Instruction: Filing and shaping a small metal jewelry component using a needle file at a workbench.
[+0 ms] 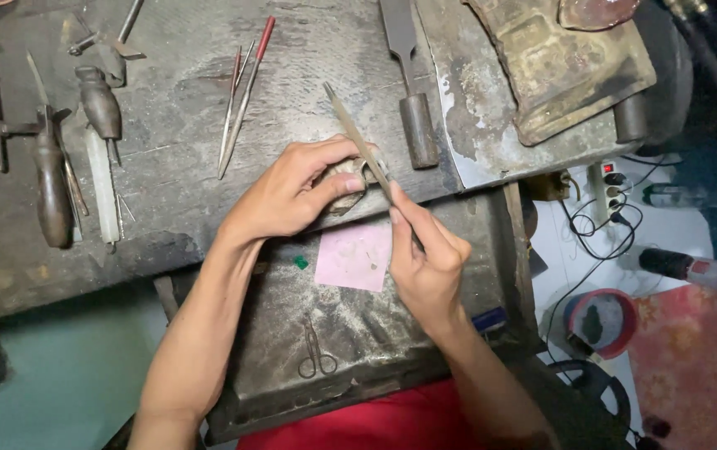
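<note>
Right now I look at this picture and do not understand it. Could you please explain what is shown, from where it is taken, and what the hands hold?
One camera on the person's head looks down at a worn workbench. The left hand pinches a small metal piece against the bench edge. The right hand holds a thin file laid across that piece. Below, a tray holds a pink paper, a tiny green bit and small scissors. More files and wooden-handled tools lie on the bench.
</note>
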